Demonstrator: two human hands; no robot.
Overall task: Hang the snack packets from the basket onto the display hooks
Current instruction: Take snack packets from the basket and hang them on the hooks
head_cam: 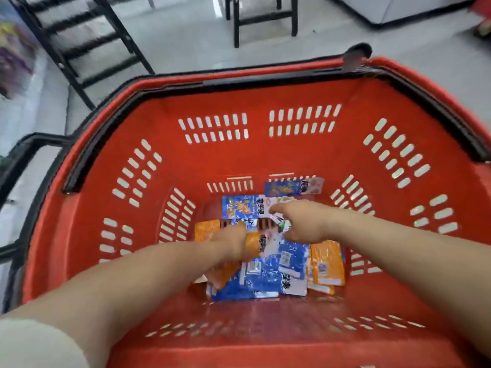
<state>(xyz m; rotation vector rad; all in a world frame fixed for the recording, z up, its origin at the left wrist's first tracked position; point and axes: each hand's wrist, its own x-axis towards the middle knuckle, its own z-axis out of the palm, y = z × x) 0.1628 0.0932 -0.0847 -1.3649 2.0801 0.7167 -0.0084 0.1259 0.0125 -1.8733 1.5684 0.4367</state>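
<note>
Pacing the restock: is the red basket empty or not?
Not empty: the basket has blue and orange snack packets on its floor.

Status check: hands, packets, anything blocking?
Left hand in basket, seems to grip orange packet, blurred. Right hand touching blue packets, grip unclear. Nothing blocking.

A shop: red shopping basket (265,160) of snack packets (268,277), tiled floor (186,41).

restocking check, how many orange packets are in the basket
4 orange packets: one under the left hand, one just below it, two stacked at right; more may hide under blue packets.
</note>
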